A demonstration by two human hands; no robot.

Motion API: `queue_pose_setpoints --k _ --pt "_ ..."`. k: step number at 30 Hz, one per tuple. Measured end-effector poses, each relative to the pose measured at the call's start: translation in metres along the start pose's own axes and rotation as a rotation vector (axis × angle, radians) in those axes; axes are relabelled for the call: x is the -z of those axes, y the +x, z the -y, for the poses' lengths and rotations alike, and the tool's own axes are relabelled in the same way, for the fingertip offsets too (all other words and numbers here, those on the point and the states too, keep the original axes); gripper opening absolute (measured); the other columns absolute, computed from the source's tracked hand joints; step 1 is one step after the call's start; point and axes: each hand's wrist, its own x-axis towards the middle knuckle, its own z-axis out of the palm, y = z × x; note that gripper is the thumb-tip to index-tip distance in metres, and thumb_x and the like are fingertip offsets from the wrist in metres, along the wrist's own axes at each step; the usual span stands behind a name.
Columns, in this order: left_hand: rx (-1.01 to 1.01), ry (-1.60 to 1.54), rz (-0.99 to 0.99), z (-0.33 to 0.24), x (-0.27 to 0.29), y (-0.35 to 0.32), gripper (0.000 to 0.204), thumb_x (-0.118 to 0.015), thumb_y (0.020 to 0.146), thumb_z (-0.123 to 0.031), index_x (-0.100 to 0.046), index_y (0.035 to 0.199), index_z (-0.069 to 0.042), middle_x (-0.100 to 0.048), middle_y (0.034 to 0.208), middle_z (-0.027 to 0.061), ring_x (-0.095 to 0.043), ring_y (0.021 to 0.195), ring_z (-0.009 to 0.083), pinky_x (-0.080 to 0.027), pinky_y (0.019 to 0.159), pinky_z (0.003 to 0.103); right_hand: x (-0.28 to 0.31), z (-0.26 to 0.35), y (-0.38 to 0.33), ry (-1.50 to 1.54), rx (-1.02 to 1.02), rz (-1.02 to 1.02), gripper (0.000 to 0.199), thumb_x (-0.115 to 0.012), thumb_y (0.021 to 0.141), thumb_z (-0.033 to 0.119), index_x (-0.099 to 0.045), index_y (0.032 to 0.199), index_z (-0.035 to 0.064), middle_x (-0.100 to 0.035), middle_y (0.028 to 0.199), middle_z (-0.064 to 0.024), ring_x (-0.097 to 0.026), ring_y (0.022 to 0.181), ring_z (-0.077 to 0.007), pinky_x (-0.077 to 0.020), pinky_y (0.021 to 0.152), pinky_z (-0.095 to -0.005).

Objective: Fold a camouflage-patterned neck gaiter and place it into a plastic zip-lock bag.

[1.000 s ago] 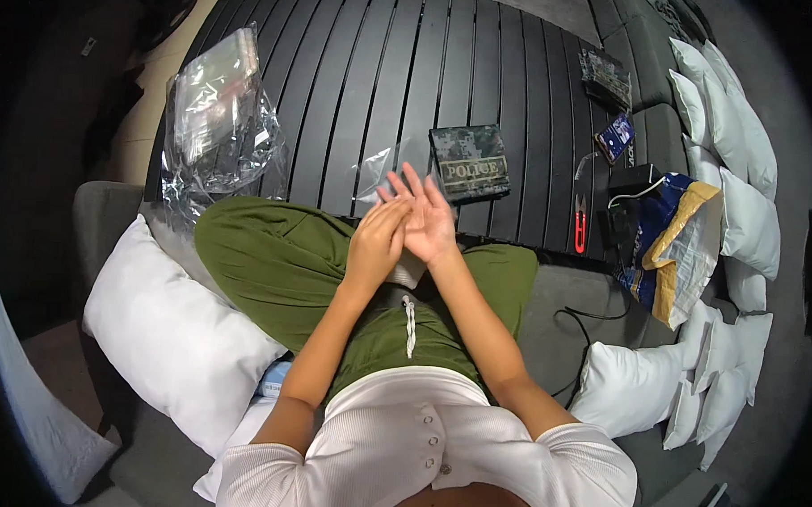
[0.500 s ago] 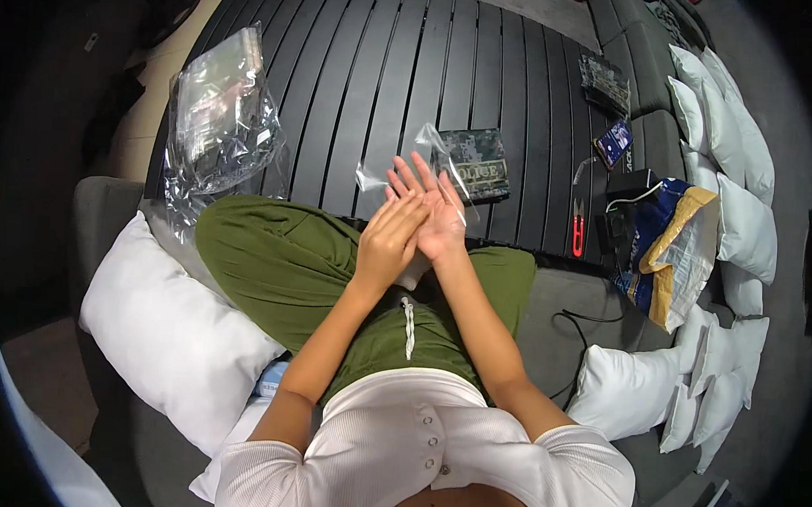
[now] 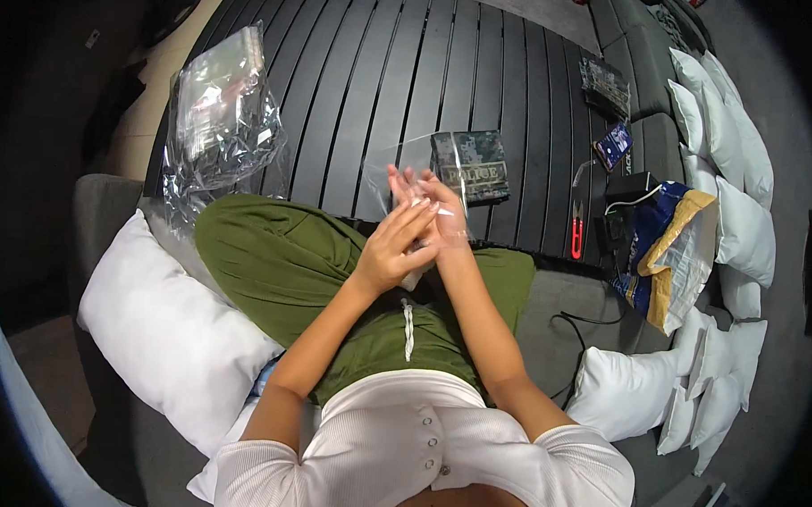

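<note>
Between my two hands, over my lap at the table's near edge, is a thin clear plastic bag (image 3: pixel 384 168). My left hand (image 3: pixel 395 246) lies across the right palm, its fingers together and pressed on the film. My right hand (image 3: pixel 443 206) is palm up with the fingers partly curled, and the film spreads about them. Beyond them, a flat camouflage-patterned pack (image 3: pixel 472 153) with pale lettering lies on the black slatted table (image 3: pixel 367 100); the bag's edge overlaps its left side in view.
A heap of clear plastic bags (image 3: pixel 218 122) covers the table's left edge. Red-handled snips (image 3: pixel 577 233), a small blue packet (image 3: pixel 614 146) and more camouflage packs (image 3: pixel 606 88) lie at the right. Beside them stand a black box (image 3: pixel 630 185) and an open blue-yellow bag (image 3: pixel 665 254). White pillows (image 3: pixel 175 335) flank me.
The right fingers have curled in from a spread position, and the left hand has slid slightly down and right over the palm. The clear bag has shifted and spread wider around them.
</note>
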Motion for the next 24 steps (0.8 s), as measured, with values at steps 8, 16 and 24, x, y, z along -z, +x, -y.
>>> queue_pose_setpoints --k 8,16,24 --pt "-0.04 0.106 0.045 0.004 0.013 -0.004 0.021 -0.059 0.069 -0.013 -0.068 0.088 -0.015 -0.056 0.117 0.0118 -0.051 0.112 0.0318 -0.04 0.095 0.049 -0.006 -0.006 -0.016 0.058 -0.127 0.17 0.024 -0.043 0.09 0.015 -0.048 0.112 0.0074 -0.045 0.128 -0.0211 -0.043 0.118 -0.0326 -0.0391 0.097 -0.0422" --pt "-0.088 0.024 0.017 0.006 0.023 0.0 0.01 -0.06 0.068 -0.013 -0.062 0.076 -0.007 -0.057 0.117 0.0124 -0.053 0.111 0.0329 -0.045 0.091 0.046 -0.009 -0.008 -0.024 0.091 -0.114 0.336 0.049 -0.025 0.095 0.043 -0.036 0.132 0.0128 -0.025 0.142 -0.0208 -0.026 0.13 -0.036 -0.022 0.107 -0.0486" --pt "0.083 0.226 0.102 0.013 0.019 0.005 0.032 -0.052 0.074 -0.005 -0.06 0.105 0.001 -0.056 0.117 0.0131 -0.053 0.11 0.0273 -0.044 0.093 0.037 -0.005 -0.008 -0.025 0.047 -0.061 0.255 0.051 -0.035 0.095 0.035 -0.03 0.138 0.0086 -0.033 0.14 -0.0114 -0.036 0.124 -0.0236 -0.0295 0.104 -0.0378"
